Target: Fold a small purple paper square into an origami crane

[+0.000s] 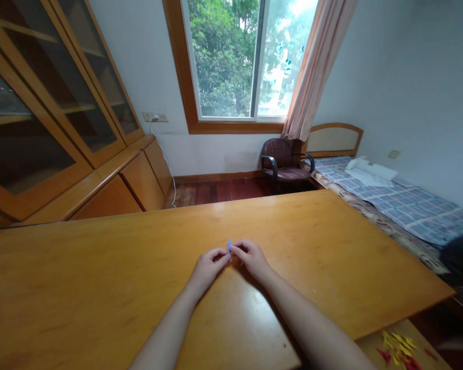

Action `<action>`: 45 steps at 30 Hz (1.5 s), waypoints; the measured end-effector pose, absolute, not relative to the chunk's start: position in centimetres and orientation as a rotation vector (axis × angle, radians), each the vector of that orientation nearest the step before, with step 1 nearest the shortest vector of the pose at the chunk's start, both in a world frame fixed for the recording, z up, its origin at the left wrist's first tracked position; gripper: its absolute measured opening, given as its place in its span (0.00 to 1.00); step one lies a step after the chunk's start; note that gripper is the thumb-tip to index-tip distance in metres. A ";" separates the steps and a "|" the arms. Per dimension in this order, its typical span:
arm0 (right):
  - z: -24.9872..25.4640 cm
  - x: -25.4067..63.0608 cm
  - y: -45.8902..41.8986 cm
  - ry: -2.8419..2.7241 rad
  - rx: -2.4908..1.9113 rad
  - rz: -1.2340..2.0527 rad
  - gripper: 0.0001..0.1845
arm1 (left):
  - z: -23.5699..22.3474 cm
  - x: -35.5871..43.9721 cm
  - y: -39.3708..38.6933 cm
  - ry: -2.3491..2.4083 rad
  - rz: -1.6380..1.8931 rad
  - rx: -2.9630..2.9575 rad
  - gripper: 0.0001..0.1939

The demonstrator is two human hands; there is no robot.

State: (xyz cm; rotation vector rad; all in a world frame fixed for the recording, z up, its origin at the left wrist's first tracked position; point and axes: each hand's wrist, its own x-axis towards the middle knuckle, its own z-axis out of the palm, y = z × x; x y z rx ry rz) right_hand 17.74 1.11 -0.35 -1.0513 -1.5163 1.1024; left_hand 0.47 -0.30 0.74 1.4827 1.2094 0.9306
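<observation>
A small lilac piece of paper (229,245), apparently folded, is held upright just above the wooden table (111,288). My left hand (209,264) pinches its lower left side between thumb and fingertips. From the other side, the thumb and index finger of my right hand (252,258) close on it too. Fingertips hide much of the paper, so its exact shape cannot be made out. Both forearms reach in from the bottom of the head view.
At the lower right, yellow and red folded pieces (399,347) lie on a lower wooden surface. A glass-door cabinet (96,169) stands at the left. Beyond the table are a brown armchair (280,159) and a bed with a checked cover (405,203); a dark bag-like thing (461,257) sits at its edge.
</observation>
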 end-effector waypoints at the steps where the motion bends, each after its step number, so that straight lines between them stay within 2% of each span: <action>1: -0.4 17.7 1.1 -1.515 -1.049 1.107 0.15 | 0.7 0.4 -0.3 1.212 0.932 1.489 0.15; 45: -0.8 17.9 1.0 -1.520 -1.050 1.154 0.15 | 0.6 0.2 -0.3 1.213 0.928 1.523 0.14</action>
